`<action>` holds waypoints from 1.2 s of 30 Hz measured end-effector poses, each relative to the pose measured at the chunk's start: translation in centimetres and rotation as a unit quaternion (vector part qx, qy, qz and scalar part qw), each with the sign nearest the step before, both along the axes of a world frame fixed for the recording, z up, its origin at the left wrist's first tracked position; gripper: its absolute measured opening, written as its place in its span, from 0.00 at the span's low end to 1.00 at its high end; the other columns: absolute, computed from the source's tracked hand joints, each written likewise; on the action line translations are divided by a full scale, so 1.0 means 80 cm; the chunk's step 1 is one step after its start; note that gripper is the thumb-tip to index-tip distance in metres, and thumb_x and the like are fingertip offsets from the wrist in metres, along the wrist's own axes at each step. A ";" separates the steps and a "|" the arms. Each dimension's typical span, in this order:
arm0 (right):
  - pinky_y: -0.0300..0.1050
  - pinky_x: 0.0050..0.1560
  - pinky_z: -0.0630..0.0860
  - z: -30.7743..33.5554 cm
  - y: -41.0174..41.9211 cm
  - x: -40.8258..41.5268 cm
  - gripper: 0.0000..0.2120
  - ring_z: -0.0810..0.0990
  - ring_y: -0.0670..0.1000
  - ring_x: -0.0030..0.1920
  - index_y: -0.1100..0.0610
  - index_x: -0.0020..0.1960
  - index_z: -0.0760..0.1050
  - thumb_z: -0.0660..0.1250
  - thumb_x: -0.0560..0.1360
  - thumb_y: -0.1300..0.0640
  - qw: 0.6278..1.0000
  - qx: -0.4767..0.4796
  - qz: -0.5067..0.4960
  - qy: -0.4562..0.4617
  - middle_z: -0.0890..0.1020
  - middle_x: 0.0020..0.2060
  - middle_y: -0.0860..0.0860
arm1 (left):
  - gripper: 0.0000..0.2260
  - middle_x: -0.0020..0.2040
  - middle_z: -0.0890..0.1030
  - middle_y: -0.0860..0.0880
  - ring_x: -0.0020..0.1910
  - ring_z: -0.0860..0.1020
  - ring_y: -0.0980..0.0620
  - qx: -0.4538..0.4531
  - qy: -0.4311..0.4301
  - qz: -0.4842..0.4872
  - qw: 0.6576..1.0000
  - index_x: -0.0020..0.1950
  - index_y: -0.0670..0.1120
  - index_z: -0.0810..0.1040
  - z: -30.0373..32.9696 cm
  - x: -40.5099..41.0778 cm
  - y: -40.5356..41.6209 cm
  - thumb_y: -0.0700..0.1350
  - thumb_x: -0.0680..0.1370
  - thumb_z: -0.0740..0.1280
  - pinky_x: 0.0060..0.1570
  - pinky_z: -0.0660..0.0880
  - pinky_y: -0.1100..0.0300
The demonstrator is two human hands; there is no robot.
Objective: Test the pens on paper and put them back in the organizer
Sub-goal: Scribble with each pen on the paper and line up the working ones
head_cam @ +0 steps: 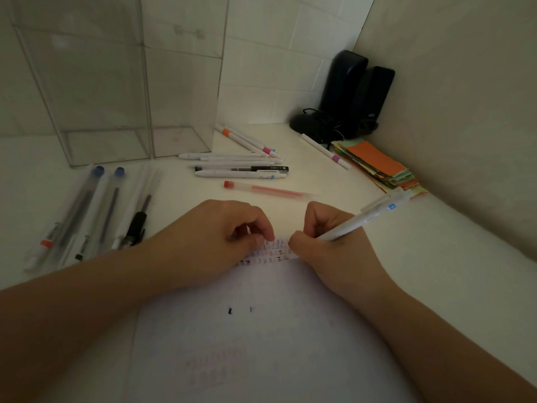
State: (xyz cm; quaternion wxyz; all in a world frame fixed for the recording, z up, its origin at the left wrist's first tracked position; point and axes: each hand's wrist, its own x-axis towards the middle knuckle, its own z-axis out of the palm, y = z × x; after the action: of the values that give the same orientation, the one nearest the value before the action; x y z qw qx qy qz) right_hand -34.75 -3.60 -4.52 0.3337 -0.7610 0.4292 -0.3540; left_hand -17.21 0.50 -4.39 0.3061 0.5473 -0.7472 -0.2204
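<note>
Right grip: right hand [325, 242] curled round a white pen [366, 219] with a blue band, holding it in a writing hold; the barrel slants up and to the right, the tip down at the paper and hidden by the fingers.
Left grip: left hand [229, 237] rests on the paper [261, 330], fingers curled and fingertips pressed on its upper edge just beside the right hand; it seems to hold nothing, though the dim light leaves that unsure.
Paper: white sheet lying flat on the worktop [436, 257] under both hands, with rows of small test marks between the hands and two dark marks lower down.
Red pen: clear-barrelled red pen [267, 189] lying just beyond the hands.
White pens: loose group of white pens [241, 165] farther back, one black pen among them; one more white pen [325, 151] lies apart to the right.
Left row: clear pens [96, 210] side by side left of the paper, two with blue caps.
Organizer: clear organizer [116, 112] standing at the back left.
Corner: stack of coloured paper slips [380, 164] by the right wall; dark speakers [357, 94] behind it.
</note>
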 end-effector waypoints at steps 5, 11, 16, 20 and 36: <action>0.33 0.24 0.63 0.002 -0.004 -0.009 0.12 0.66 0.42 0.23 0.56 0.32 0.70 0.71 0.69 0.62 0.987 0.067 -0.033 -0.143 0.72 0.22 0.46 | 0.07 0.38 0.78 0.59 0.42 0.74 0.64 0.011 0.014 -0.001 1.000 0.44 0.58 0.77 0.001 0.001 0.001 0.44 0.75 0.65 0.41 0.68 0.74; 0.30 0.26 0.67 0.000 -0.002 -0.008 0.13 0.73 0.42 0.24 0.60 0.45 0.75 0.62 0.76 0.49 0.991 0.016 -0.008 -0.131 0.80 0.26 0.49 | 0.07 0.42 0.78 0.61 0.44 0.74 0.63 -0.079 0.044 0.006 0.996 0.44 0.62 0.74 0.007 -0.002 0.003 0.48 0.75 0.64 0.42 0.68 0.75; 0.32 0.31 0.68 -0.010 0.001 -0.005 0.08 0.71 0.40 0.31 0.53 0.42 0.66 0.61 0.77 0.63 0.998 -0.039 0.020 -0.033 0.73 0.30 0.44 | 0.14 0.54 0.72 0.63 0.53 0.73 0.60 -0.142 0.051 -0.120 0.981 0.56 0.59 0.72 0.019 -0.009 0.012 0.58 0.72 0.63 0.50 0.68 0.72; 0.40 0.29 0.68 -0.002 0.009 -0.001 0.10 0.70 0.43 0.30 0.52 0.43 0.61 0.61 0.73 0.63 0.996 -0.082 0.043 0.016 0.72 0.29 0.48 | 0.14 0.60 0.69 0.60 0.58 0.71 0.60 -0.140 0.025 -0.201 0.969 0.55 0.58 0.75 0.011 -0.022 0.017 0.58 0.71 0.67 0.55 0.68 0.69; 0.33 0.36 0.70 -0.006 -0.004 -0.007 0.18 0.74 0.42 0.35 0.42 0.61 0.62 0.58 0.77 0.62 0.997 -0.068 -0.033 0.022 0.75 0.35 0.47 | 0.13 0.52 0.71 0.64 0.53 0.73 0.62 -0.084 -0.091 -0.120 0.985 0.47 0.62 0.74 0.034 0.026 0.005 0.67 0.67 0.63 0.51 0.71 0.67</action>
State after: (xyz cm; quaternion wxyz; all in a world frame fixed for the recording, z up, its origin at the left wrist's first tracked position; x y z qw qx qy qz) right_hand -35.29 -3.94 -5.04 0.2601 -0.7749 0.4362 -0.3763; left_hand -15.10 0.90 -1.65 0.2525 0.4435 -0.8483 -0.1413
